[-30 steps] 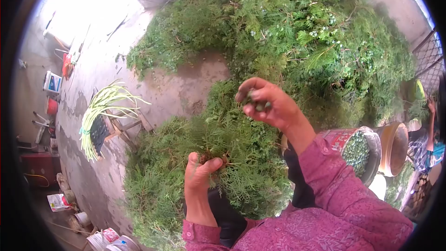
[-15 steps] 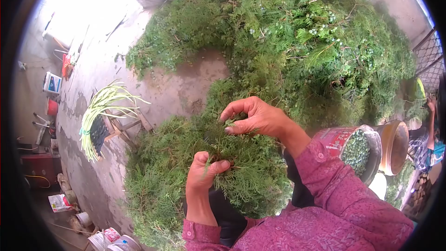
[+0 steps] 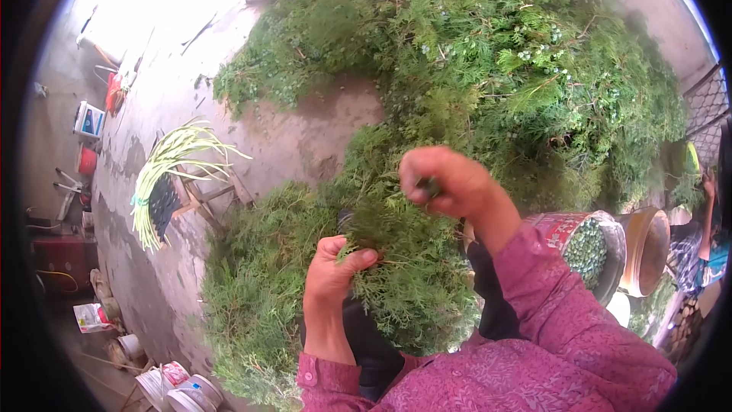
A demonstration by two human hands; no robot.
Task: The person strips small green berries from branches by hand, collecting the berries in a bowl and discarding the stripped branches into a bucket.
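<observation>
My left hand (image 3: pixel 335 268) is closed, thumb against fingers, on a cypress branch (image 3: pixel 393 271) with flat, feathery green leaves over my lap. Above it and to the right, my right hand (image 3: pixel 450 187) is curled shut and slightly blurred. A bit of dark green shows between its fingers, too smeared to name. The hands are apart. Right of my forearm stands a red and white bucket (image 3: pixel 550 230) holding many small, pale green cones (image 3: pixel 585 252).
A large heap of cypress branches (image 3: pixel 503 69) spreads ahead. Long green bean-like strands (image 3: pixel 171 160) lie over a small stool (image 3: pixel 202 202) on the left. A tan bucket (image 3: pixel 642 248) stands right, near another person's arm (image 3: pixel 709 198). White buckets (image 3: pixel 179 393) sit lower left.
My right hand has pulled up and right, away from the branch, and its fingers have curled closed. My left hand has stayed nearly in place, holding the branch.
</observation>
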